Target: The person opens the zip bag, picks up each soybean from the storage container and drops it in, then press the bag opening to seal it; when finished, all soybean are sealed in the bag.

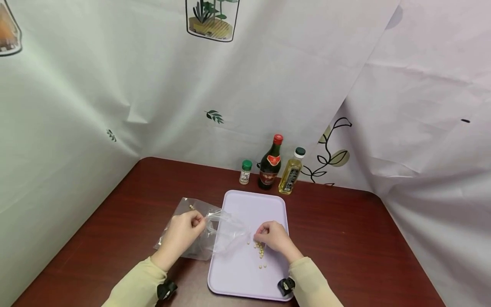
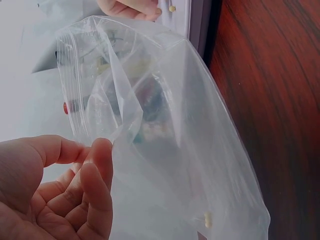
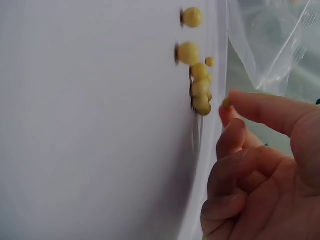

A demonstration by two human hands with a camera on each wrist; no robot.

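Note:
My left hand (image 1: 181, 232) pinches the edge of a clear zip bag (image 2: 200, 130) between thumb and fingers. The bag stretches from the table over the left side of a lilac tray (image 1: 245, 279), its mouth facing right. One or two pale yellow beans (image 2: 208, 219) show inside it. Over the tray, my right hand (image 1: 275, 236) pinches a single soybean (image 3: 226, 102) between thumb and index fingertip, with its other fingers curled. Several loose soybeans (image 1: 261, 251) lie on the tray just below and beside that hand.
Behind the tray stand a small green-capped shaker (image 1: 245, 172), a dark bottle with a red cap (image 1: 270, 166) and an oil bottle with a dark green cap (image 1: 291, 175). The dark red wooden table (image 1: 345, 243) backs onto a hanging printed cloth (image 1: 172, 85).

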